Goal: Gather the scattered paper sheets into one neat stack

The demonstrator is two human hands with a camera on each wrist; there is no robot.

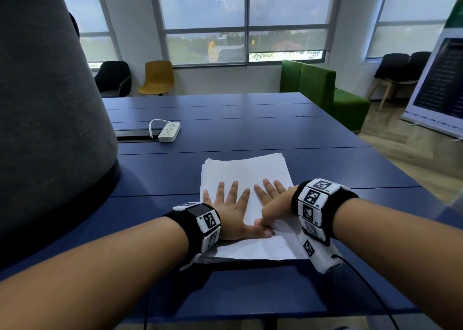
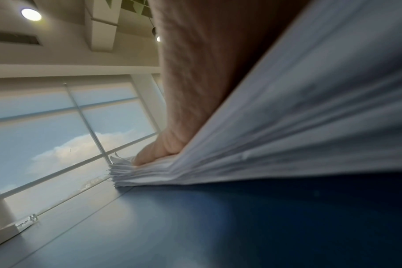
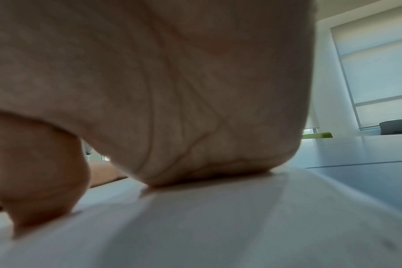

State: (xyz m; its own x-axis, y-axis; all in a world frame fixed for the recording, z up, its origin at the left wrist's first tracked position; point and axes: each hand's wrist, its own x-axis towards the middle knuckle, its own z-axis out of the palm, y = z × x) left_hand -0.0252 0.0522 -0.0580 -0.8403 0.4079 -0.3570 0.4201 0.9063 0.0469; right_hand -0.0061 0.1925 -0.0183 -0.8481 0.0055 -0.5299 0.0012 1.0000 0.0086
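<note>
A stack of white paper sheets [image 1: 246, 173] lies on the blue table [image 1: 300, 139] in front of me. My left hand [image 1: 229, 205] lies flat on the stack's left half, fingers spread and straight. My right hand [image 1: 271, 199] lies flat on the right half, its thumb touching the left thumb near the stack's near edge. In the left wrist view the stack [image 2: 310, 112] shows many slightly uneven sheet edges under the left hand [image 2: 184, 101]. The right wrist view shows my right hand [image 3: 172, 108] pressed on the stack [image 3: 218, 226].
A white power strip [image 1: 169, 131] with a cord lies at the back left beside a dark slot in the table. A large grey fabric shape [image 1: 45, 119] rises at the left. Chairs and a green sofa [image 1: 323, 91] stand beyond the table.
</note>
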